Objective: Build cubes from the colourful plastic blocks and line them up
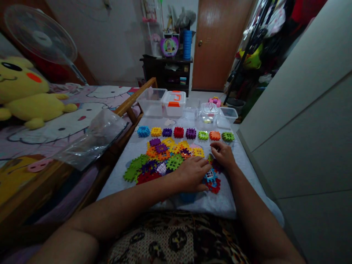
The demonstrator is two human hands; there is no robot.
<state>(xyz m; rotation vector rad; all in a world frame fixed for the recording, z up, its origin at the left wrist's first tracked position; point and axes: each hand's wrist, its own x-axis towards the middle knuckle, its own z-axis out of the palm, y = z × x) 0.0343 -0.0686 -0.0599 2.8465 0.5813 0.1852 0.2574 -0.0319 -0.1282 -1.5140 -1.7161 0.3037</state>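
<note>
A heap of flat, notched plastic building tiles lies on the cloth-covered table in front of me. Green tiles (134, 168), red tiles (148, 177) and yellow tiles (168, 142) show in it. My left hand (194, 173) rests palm down over the right part of the heap, its fingers stretched out and holding nothing visible. A light-blue window tile (211, 175) shows just beyond its fingertips. At the heap's right edge my right hand (224, 154) hovers with loosely bent fingers, thumb side apart, and nothing visible in it. Some tiles beneath both hands are hidden.
Behind the heap runs a row of several assembled cubes, including a red cube (178, 132) and an orange cube (215, 135). Clear plastic boxes (152, 104) and an orange-latched box (174, 104) stand farther back. A wooden bed rail (134, 97) borders the left, a cabinet (308, 121) the right.
</note>
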